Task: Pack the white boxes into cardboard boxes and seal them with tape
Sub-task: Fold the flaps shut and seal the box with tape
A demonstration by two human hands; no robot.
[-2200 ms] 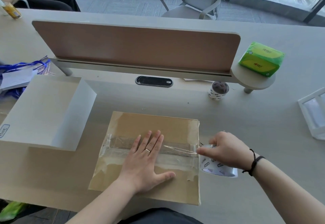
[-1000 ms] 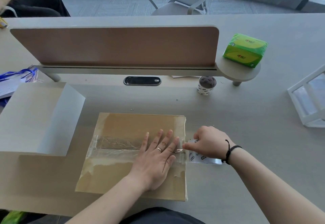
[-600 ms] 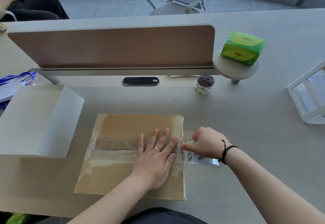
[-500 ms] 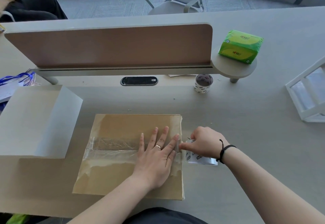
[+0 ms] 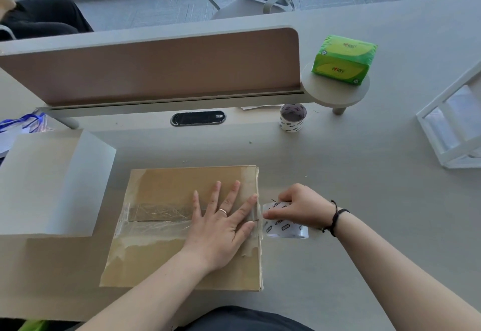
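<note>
A closed cardboard box lies in front of me with a strip of clear tape running left to right across its top. My left hand lies flat on the tape near the box's right edge, fingers straight and spread. My right hand grips the tape roll just past that right edge, low against the box's side. A white box stands to the left of the cardboard box.
A second tape roll stands by the desk divider. A green tissue pack sits on a round shelf. A white frame is at the far right. Another person sits at top left.
My left hand slid right along the tape to the box's right edge. My right hand brought the roll in close and down beside that edge.
</note>
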